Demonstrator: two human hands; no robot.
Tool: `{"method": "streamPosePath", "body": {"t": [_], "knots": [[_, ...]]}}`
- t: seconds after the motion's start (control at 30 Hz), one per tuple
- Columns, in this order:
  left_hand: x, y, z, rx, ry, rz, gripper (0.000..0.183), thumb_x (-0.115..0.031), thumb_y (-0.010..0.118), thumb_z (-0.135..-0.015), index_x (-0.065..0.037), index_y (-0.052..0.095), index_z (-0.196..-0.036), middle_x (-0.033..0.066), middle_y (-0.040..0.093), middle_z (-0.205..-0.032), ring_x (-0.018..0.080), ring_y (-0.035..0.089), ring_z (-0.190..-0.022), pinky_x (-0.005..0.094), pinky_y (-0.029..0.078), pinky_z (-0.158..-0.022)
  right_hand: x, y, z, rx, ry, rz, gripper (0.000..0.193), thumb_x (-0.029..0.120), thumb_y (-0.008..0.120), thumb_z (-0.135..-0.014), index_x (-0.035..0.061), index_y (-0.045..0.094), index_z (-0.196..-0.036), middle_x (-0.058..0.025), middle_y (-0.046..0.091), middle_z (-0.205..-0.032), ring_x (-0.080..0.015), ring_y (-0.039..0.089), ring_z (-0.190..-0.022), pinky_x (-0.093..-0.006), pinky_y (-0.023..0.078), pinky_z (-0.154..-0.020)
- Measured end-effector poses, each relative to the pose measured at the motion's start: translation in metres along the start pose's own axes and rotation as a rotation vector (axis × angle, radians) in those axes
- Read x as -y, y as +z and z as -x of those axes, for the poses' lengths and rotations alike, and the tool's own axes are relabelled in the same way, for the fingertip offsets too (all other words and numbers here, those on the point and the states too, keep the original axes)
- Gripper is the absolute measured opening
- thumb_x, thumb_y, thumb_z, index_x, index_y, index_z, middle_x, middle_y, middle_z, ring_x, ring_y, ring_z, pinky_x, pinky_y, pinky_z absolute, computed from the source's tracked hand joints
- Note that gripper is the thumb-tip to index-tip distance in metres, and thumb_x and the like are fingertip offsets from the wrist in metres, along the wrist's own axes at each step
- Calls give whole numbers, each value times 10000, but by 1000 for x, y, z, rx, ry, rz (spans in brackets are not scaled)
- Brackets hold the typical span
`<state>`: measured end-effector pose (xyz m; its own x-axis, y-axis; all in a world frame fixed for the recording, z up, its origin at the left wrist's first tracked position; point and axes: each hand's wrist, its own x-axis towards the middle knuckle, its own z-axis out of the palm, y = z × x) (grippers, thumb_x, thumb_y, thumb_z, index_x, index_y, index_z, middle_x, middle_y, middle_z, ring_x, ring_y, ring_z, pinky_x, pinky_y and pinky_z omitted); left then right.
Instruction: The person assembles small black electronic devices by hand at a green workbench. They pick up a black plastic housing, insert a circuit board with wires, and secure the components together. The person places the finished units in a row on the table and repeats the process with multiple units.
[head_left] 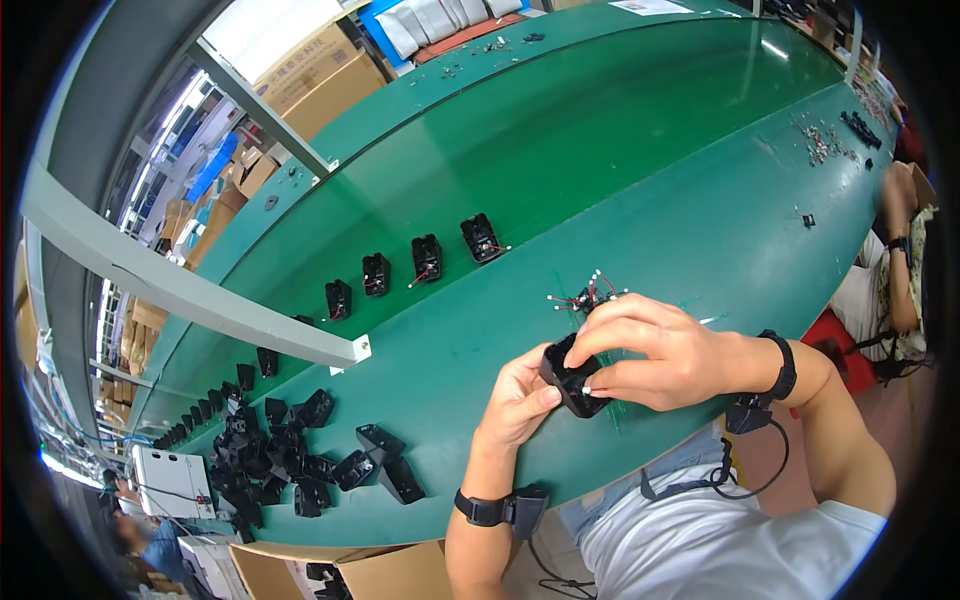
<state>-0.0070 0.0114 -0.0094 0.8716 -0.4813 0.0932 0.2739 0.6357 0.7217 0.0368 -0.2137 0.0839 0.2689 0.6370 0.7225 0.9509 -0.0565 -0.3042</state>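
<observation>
Lying in a row on the green belt [610,115], four black housings [425,260] are fully seen beyond the white metal bar [200,290]; the heaped housings [285,450] are too tangled for counting. One black plastic case [572,382] is held above the tabletop [710,215], clamped by the left hand [513,405]. By the right hand [655,355], its opening is reached into; whether a white connector [586,391] is pinched cannot be told.
</observation>
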Motion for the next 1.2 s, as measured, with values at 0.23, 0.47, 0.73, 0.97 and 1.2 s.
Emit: {"method": "streamPosePath", "body": {"t": [0.23, 0.47, 0.73, 0.97, 1.2], "knots": [[2, 4, -3, -22, 38, -45, 613, -154, 753, -895, 58, 478, -1400, 122, 612, -1295, 193, 601, -1183, 359, 472, -1040, 3, 0, 0, 63, 86, -20, 147, 75, 777, -754, 13, 668, -830, -132, 632, -1213, -342, 601, -1102, -448, 527, -924], [6, 12, -10, -130, 0, -54, 566, -115, 704, -937, 58, 457, -1416, 145, 628, -1273, 198, 639, -1134, 344, 526, -987, 7, -8, 11, 139, 271, -105, 235, 127, 832, -738, 24, 729, -922, -191, 523, -1431, -408, 548, -1241, -500, 458, -1043], [13, 29, -17, -256, 12, -94, 438, -228, 713, -951, 56, 554, -1244, 150, 707, -1074, 181, 716, -919, 303, 593, -789, -7, 9, 41, 46, 550, -496, 292, 107, 854, -759, 57, 775, -1036, -194, 476, -1505, -359, 521, -1336, -454, 545, -950], [7, 37, -11, -422, -52, -607, 675, -588, 509, -1000, 14, 678, -746, 98, 677, -632, 138, 652, -534, 225, 476, -475, -17, 28, 52, -106, 934, -1226, 132, 62, 782, -849, -37, 749, -929, -273, 494, -1442, -304, 518, -1305, -429, 424, -1071], [3, 31, -7, -405, -49, -577, 765, -585, 333, -1051, 22, 687, -749, 120, 673, -628, 159, 655, -552, 242, 499, -513, -22, 23, 49, -130, 1050, -1502, 126, 118, 726, -916, 4, 725, -864, -146, 637, -1214, -231, 586, -1150, -411, 456, -1026]]}}
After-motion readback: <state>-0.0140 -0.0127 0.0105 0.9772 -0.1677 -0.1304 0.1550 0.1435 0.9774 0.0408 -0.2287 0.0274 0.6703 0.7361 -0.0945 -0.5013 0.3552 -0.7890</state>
